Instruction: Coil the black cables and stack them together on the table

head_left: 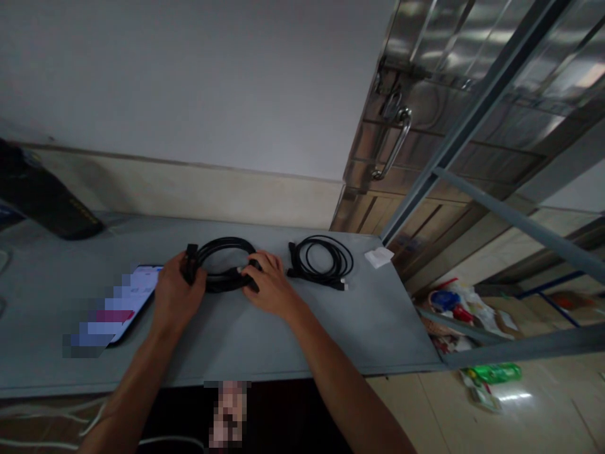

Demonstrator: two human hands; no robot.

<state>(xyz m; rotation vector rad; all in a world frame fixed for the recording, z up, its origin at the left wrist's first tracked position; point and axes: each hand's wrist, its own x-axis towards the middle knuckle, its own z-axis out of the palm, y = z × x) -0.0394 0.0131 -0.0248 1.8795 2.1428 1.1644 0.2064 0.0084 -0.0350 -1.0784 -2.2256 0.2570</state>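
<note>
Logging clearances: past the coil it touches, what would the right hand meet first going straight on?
Probably the wall behind the table; the right hand points forward and leftward across the black cable coil, though depth is uncertain.

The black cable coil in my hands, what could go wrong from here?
The black cable coil might spring open if your grip loosens, as I can't make out a tie on it. Its loops could snag the second coil, which lies close by on the right of your right hand. Your left hand is right beside the phone, so a sideways move might nudge it.
</note>
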